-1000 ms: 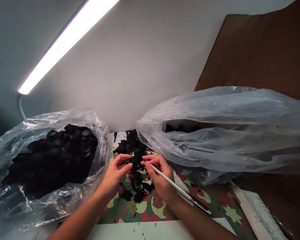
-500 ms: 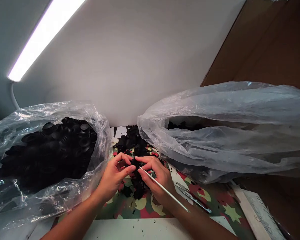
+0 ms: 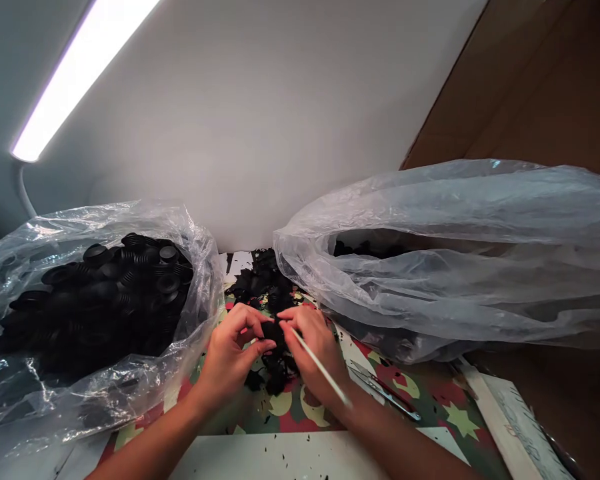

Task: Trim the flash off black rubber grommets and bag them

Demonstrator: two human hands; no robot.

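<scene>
Two hands met over the middle of the table: the left hand (image 3: pixel 230 353) and the right hand (image 3: pixel 315 350) both pinched one small black rubber part (image 3: pixel 271 331) between their fingertips, just above a loose heap of black scraps (image 3: pixel 275 373) on the patterned cloth (image 3: pixel 290 417). The right hand also gripped a thin white stick (image 3: pixel 320 368) — some slim tool — which ran back along the palm toward the wrist, its tip at the part.

As for progress, the left plastic bag (image 3: pixel 100 373) stood heaped with round black ribbed caps (image 3: pixel 120 287), many of them, while the right plastic bag (image 3: pixel 450 267) showed only a few dark pieces deep in its mouth. Which bag held finished pieces could not be told. Scraps and black flecks lay strewn over the cloth and the white board (image 3: pixel 300 460) near the person, which suggested that a good many parts had already been trimmed — and a further dark pile (image 3: pixel 260 280) between the bags was still waiting. Slim metal tweezers (image 3: pixel 385 393) lay unused on the cloth, just right of the right hand.
</scene>
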